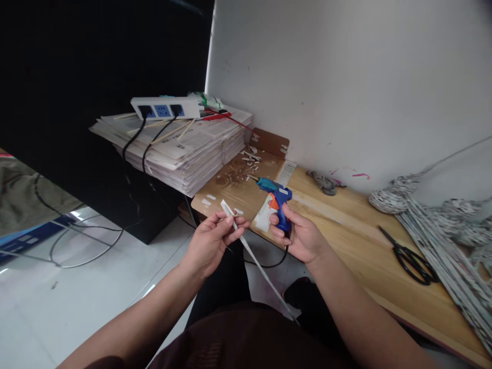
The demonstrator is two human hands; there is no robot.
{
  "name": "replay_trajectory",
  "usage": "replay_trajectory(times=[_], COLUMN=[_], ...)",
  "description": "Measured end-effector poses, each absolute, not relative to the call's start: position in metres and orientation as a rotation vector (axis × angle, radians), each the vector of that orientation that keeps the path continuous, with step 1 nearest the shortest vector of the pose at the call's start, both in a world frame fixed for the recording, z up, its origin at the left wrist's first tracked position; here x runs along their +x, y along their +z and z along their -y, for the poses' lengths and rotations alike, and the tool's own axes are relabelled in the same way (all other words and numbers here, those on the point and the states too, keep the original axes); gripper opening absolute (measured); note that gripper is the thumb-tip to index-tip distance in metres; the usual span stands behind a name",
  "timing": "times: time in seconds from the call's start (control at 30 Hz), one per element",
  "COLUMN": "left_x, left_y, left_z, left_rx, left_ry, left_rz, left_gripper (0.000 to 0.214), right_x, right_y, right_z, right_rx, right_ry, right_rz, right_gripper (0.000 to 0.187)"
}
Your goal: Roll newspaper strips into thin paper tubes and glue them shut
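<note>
My right hand is wrapped round the handle of a blue glue gun with an orange trigger. Its nozzle points left, above a brown cardboard sheet. Between the thumb and fingers of my left hand is a long, thin paper tube, pale and printed. The tube's upper end sticks out past the fingertips, and its length slopes down toward my lap. Nozzle and tube are apart. A black cord runs down from the glue gun's handle.
Left of the cardboard stands a newspaper stack with a white power strip on top. Black scissors lie on the wooden table, beside a bundle of paper tubes. White scraps litter the cardboard near the wall.
</note>
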State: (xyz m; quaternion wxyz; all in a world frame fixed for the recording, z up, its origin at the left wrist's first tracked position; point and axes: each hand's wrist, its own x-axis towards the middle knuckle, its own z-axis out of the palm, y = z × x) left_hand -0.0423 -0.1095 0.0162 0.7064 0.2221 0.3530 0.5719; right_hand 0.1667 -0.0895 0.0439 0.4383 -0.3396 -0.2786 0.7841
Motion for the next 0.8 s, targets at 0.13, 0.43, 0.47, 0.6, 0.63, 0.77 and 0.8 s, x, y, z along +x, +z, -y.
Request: replay_trajectory(times=[0.13, 0.43, 0.47, 0.6, 0.63, 0.77, 0.8], left_x=[-0.038, -0.037, -0.038, -0.043, -0.043, -0.043, -0.043], left_y=[0.02, 0.022, 0.021, 0.018, 0.018, 0.019, 0.02], left_z=[0.106, 0.107, 0.107, 0.103, 0.101, 0.095, 0.094], left_rx=[0.511, 0.463, 0.462, 0.495, 0.508, 0.541, 0.542], left_ry=[1.272, 1.246, 1.247, 1.24, 1.239, 1.234, 1.233], left_rz=[-0.775, -0.777, -0.779, -0.802, -0.809, -0.809, -0.804], left_gripper=[0.008, 0.009, 0.009, 0.009, 0.008, 0.012, 0.013], right_x=[0.173, 0.172, 0.171, 0.168, 0.168, 0.166, 0.165], right_y=[0.047, 0.057, 0.058, 0.059, 0.059, 0.058, 0.058], right_z=[0.097, 0.1, 0.1, 0.102, 0.103, 0.109, 0.11], right_rx=[-0.93, -1.076, -1.09, -1.065, -1.049, -1.049, -1.069], right_ry=[1.912, 1.845, 1.851, 1.888, 1.889, 1.862, 1.854], right_rz=[0.762, 0.88, 0.894, 0.946, 0.961, 1.064, 1.091], right_gripper=[0.025, 0.028, 0.029, 0.033, 0.032, 0.028, 0.028])
